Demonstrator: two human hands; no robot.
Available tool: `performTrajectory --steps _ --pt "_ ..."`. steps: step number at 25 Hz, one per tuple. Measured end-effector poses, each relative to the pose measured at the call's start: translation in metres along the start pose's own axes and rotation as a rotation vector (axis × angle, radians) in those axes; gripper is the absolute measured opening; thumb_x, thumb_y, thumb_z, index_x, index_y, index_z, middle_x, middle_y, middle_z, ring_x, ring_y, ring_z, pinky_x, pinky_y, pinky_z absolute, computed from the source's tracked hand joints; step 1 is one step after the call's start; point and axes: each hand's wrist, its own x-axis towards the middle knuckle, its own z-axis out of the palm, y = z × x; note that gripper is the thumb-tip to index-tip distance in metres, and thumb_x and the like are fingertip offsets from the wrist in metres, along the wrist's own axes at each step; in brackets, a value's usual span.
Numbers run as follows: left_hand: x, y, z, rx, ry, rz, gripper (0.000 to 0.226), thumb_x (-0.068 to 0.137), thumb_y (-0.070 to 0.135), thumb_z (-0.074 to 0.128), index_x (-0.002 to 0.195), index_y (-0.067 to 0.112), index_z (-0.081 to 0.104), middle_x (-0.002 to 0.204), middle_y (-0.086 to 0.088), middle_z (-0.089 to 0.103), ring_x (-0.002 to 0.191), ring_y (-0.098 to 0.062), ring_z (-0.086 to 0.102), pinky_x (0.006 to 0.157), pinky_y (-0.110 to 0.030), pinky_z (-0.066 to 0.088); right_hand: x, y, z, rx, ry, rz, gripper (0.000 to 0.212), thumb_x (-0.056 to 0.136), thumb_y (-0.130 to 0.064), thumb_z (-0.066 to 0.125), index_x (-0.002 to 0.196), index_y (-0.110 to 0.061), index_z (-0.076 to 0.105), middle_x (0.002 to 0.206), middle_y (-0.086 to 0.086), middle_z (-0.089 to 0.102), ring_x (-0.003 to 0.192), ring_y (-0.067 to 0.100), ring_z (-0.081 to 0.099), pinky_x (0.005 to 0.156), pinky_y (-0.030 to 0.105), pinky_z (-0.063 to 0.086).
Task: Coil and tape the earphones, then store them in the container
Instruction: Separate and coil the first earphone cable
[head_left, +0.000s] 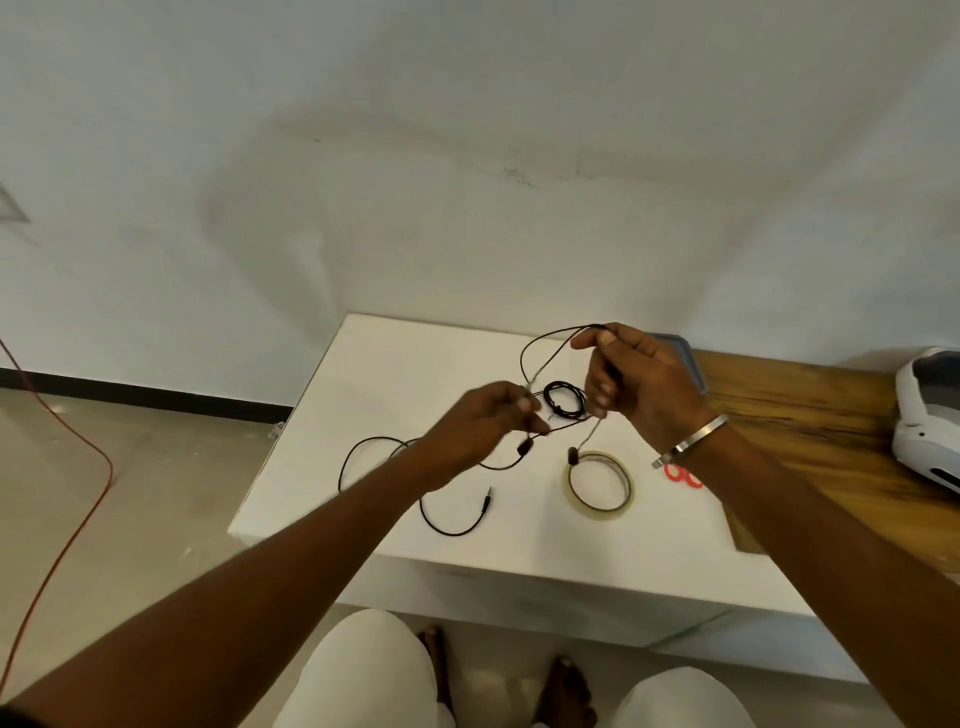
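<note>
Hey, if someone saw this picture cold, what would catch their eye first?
Two hands raised over the white table: the left hand and right hand each pinch a black earphone cable looping between them. Beneath the right hand lies a tape roll, and a second coiled earphone lies between the hands.

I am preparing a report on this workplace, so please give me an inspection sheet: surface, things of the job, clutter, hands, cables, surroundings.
Surface: white table, joined on the right by a wooden top.
Job's things: black earphones partly lifted, jack lying on the table; a small coiled black cable; tape roll lying flat; grey container mostly hidden behind the right hand.
Clutter: red scissor handles; white headset.
Hands: left hand and right hand each pinch the earphone cord above the table.
Cables: orange cable on the floor.
Surroundings: white wall, bare floor.
</note>
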Motion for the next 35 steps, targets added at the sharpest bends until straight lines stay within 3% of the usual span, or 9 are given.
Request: performTrajectory --steps 3,7,10,14,16,19,22,26,35 --pt "0.004 0.004 -0.02 -0.021 0.241 0.048 0.018 0.101 0.015 0.045 0.095 0.012 0.061 0.078 -0.004 0.055 0.074 -0.019 0.056 0.079 -0.037 0.055 0.0 0.007 -0.019 -0.305 0.09 0.028 0.017 0.096 -0.009 0.047 0.093 -0.008 0.063 0.045 -0.007 0.046 0.044 0.016 0.037 0.044 0.025 0.035" --pt "0.006 0.01 -0.054 0.105 0.471 0.08 0.017 0.096 0.028 0.051 0.089 0.019 0.064 0.076 0.004 0.059 0.073 -0.015 0.058 0.082 -0.036 0.049 -0.003 0.022 -0.036 -0.856 0.074 -0.002 0.009 0.09 -0.02 0.059 0.093 -0.015 0.066 0.048 -0.011 0.049 0.047 0.008 0.041 0.047 0.017 0.036" --pt "0.003 0.015 -0.064 -0.106 0.489 0.069 0.018 0.099 0.021 0.049 0.091 0.012 0.063 0.066 0.002 0.046 0.058 -0.016 0.045 0.061 -0.03 0.05 -0.005 0.029 -0.045 -1.084 0.019 0.024 0.018 0.092 -0.027 0.056 0.095 -0.013 0.067 0.059 -0.006 0.055 0.054 0.01 0.051 0.054 0.022 0.042" --pt "0.0 0.015 -0.069 0.157 0.432 0.087 0.021 0.095 0.033 0.057 0.097 0.015 0.068 0.055 0.017 0.049 0.05 -0.005 0.04 0.05 -0.019 0.032 -0.004 0.03 -0.043 -1.526 -0.188 0.277 0.029 0.09 -0.04 0.055 0.105 -0.016 0.063 0.097 0.003 0.063 0.089 0.021 0.062 0.074 0.03 0.048" --pt "-0.001 0.018 -0.059 0.26 0.35 0.116 0.021 0.094 0.033 0.06 0.097 0.015 0.07 0.063 0.019 0.058 0.05 0.002 0.047 0.051 -0.011 0.034 -0.002 0.034 -0.029 -1.703 -0.267 0.37 0.058 0.08 -0.054 0.062 0.127 -0.022 0.049 0.125 0.004 0.049 0.113 0.026 0.052 0.093 0.039 0.045" --pt "0.0 0.021 -0.042 0.414 0.206 0.154 0.018 0.093 0.036 0.06 0.094 0.021 0.071 0.079 0.008 0.066 0.06 -0.002 0.052 0.059 -0.011 0.039 0.002 0.037 0.012 -1.102 -0.205 0.156 0.095 0.073 -0.04 0.076 0.146 -0.022 0.017 0.144 0.004 0.032 0.129 0.02 0.039 0.103 0.034 0.037" --pt "0.001 0.019 -0.036 0.502 0.104 0.177 0.02 0.093 0.04 0.058 0.09 0.023 0.069 0.075 0.002 0.065 0.066 -0.011 0.053 0.066 -0.023 0.041 0.009 0.038 0.045 -0.779 -0.137 -0.047 0.058 0.085 -0.023 0.067 0.135 -0.019 0.039 0.115 0.001 0.062 0.101 0.006 0.059 0.086 0.018 0.043" --pt "-0.002 0.02 -0.047 0.457 0.21 0.13 0.023 0.093 0.041 0.057 0.085 0.022 0.068 0.057 0.012 0.048 0.052 -0.005 0.037 0.055 -0.022 0.032 0.009 0.033 0.039 -0.844 -0.067 -0.054 0.014 0.094 -0.023 0.051 0.096 -0.018 0.064 0.061 -0.007 0.06 0.053 0.007 0.059 0.06 0.016 0.045" --pt "-0.003 0.006 -0.074 0.444 0.486 0.026 0.03 0.095 0.043 0.053 0.091 0.016 0.065 0.063 0.005 0.05 0.055 -0.01 0.042 0.056 -0.025 0.034 -0.005 0.033 -0.026 -1.111 -0.11 0.031 0.017 0.095 -0.028 0.05 0.089 -0.024 0.065 0.062 -0.01 0.055 0.056 0.01 0.05 0.052 0.016 0.036"
